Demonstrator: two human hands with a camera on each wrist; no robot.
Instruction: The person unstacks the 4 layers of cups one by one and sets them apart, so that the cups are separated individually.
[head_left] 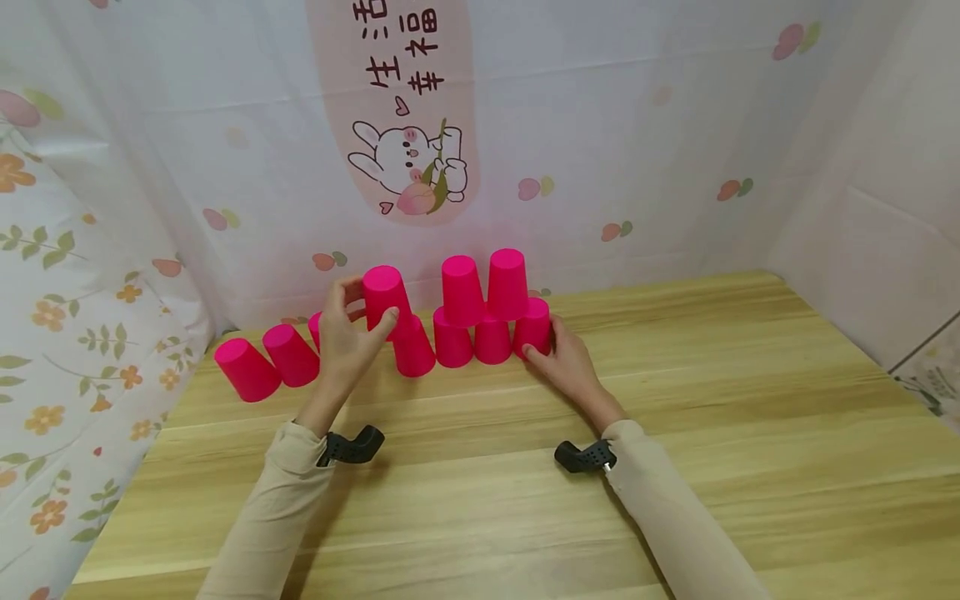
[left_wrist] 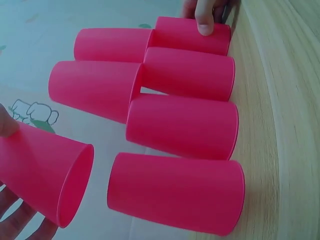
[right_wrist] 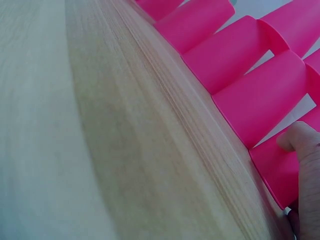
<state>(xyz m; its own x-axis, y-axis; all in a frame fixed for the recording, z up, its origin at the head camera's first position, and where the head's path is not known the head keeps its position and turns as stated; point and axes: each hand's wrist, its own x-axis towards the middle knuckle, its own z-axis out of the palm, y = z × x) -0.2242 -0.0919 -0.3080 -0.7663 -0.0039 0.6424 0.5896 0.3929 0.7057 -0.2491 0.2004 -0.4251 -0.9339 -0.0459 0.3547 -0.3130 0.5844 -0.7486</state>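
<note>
while the left hand [head_left: 348, 340] grips the raised cup [head_left: 386, 302], thumb and fingers round it, clear of the bench [head_left: 465, 508], the right hand [head_left: 567, 360] pinches the right-end base cup [head_left: 533, 323]. my take: level the raised cup, centre it between the two leftmost base cups [head_left: 416, 350], lower gently. ten cups visible: one raised, two upper cups [head_left: 462, 292], four base, three loose cups [head_left: 248, 372] at left.
</note>
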